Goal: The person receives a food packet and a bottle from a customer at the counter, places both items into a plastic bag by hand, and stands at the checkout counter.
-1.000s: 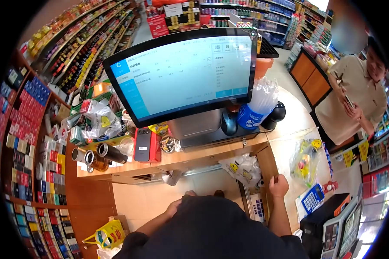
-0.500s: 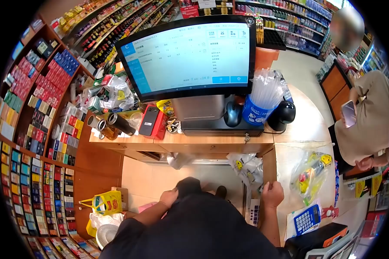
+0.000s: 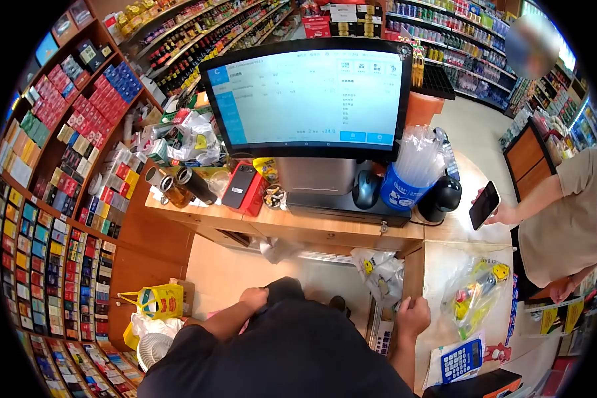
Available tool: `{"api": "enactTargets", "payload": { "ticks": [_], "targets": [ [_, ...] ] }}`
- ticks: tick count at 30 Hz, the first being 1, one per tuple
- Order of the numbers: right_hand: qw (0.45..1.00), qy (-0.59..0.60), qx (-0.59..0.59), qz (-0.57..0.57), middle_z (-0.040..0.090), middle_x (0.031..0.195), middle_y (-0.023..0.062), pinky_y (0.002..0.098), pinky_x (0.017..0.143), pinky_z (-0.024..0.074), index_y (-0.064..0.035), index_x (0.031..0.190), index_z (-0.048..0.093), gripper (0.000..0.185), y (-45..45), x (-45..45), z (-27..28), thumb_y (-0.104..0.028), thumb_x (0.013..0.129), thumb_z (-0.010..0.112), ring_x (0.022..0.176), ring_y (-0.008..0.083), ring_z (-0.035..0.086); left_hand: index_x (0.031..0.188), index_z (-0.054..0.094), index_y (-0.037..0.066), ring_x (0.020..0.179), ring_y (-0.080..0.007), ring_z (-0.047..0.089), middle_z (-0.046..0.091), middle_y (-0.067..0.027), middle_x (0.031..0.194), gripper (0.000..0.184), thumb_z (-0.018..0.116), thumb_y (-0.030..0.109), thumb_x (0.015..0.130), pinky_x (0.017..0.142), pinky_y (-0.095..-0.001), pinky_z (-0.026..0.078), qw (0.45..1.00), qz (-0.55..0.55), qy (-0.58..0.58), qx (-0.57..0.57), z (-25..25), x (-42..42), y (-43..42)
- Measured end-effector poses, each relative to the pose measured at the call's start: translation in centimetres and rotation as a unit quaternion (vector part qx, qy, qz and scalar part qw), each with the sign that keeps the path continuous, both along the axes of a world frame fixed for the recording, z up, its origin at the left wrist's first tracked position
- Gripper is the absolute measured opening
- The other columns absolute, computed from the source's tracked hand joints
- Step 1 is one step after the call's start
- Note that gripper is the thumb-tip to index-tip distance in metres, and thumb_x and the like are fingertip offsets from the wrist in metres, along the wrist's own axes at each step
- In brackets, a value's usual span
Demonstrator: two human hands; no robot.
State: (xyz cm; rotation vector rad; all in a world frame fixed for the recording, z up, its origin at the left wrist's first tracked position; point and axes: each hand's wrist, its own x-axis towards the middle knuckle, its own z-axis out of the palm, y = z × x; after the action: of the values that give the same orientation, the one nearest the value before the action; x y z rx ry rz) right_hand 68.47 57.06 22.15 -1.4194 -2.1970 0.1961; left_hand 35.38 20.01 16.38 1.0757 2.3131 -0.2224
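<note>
From the head view, the person's left hand (image 3: 253, 299) was up against their dark shirt (image 3: 272, 351); couldn't tell if it gripped anything. Right hand (image 3: 413, 316) was curled into a loose fist beside the counter (image 3: 444, 252), with a white plastic bag (image 3: 386, 277) just ahead of it. A blue calculator (image 3: 461, 362) lay nearby. Across from them, another person's hand (image 3: 506, 214) held a phone (image 3: 485, 206), screen tilted up.

A white plastic bag (image 3: 386, 275) — thin and crumpled, with yellow and dark printing on its creased side — hangs loosely below the top of the counter (image 3: 436, 262), tucked into the inner corner, its lower end narrowing downward.
</note>
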Motion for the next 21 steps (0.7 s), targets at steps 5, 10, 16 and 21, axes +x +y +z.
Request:
{"api": "enactTargets", "payload": {
  "ticks": [5, 10, 16, 21],
  "targets": [
    [1.000, 0.001, -0.005, -0.012, 0.063, 0.074, 0.0089, 0.0472, 0.065, 0.0498, -0.0104, 0.077, 0.060, 0.017, -0.4, -0.5, 0.5, -0.018, 0.082, 0.074, 0.073, 0.0338, 0.063, 0.111, 0.066, 0.002, 0.104, -0.0377, 0.071, 0.071, -0.0248, 0.113, 0.030, 0.050, 0.022, 0.096, 0.090, -0.0460, 0.055, 0.995, 0.003, -0.083, 0.053, -3.2, -2.2, -3.2],
    [0.999, -0.006, 0.034, -0.031, 0.064, 0.071, 0.0102, 0.0465, 0.062, 0.0499, -0.0097, 0.075, 0.061, 0.018, -0.8, -1.2, 0.9, -0.020, 0.083, 0.073, 0.069, 0.0342, 0.064, 0.120, 0.066, 0.005, 0.104, -0.0316, 0.070, 0.072, -0.0225, 0.112, 0.032, 0.058, 0.024, 0.097, 0.092, -0.0408, 0.054, 0.931, 0.140, -0.303, 0.149, -5.0, -5.0, -4.6],
    [0.994, -0.031, 0.032, -0.102, 0.062, 0.068, 0.0134, 0.0473, 0.060, 0.0493, -0.0088, 0.072, 0.059, 0.023, -0.3, -1.9, -0.4, -0.023, 0.085, 0.072, 0.064, 0.0368, 0.062, 0.097, 0.077, 0.004, 0.088, -0.0174, 0.067, 0.075, -0.0084, 0.093, 0.014, 0.068, 0.012, 0.090, 0.087, -0.0343, 0.053, 0.861, 0.189, -0.451, 0.144, -11.0, -12.6, -7.8],
    [0.981, -0.010, -0.016, -0.194, 0.068, 0.077, 0.0158, 0.0482, 0.067, 0.0522, -0.0066, 0.080, 0.064, 0.023, -0.6, -4.0, 0.0, -0.028, 0.086, 0.071, 0.075, 0.0386, 0.066, 0.091, 0.076, -0.001, 0.082, -0.0175, 0.067, 0.074, -0.0085, 0.087, 0.019, 0.068, 0.016, 0.090, 0.078, -0.0357, 0.053, 0.860, 0.232, -0.421, 0.170, -10.8, -16.3, -8.3]
  ]
}}
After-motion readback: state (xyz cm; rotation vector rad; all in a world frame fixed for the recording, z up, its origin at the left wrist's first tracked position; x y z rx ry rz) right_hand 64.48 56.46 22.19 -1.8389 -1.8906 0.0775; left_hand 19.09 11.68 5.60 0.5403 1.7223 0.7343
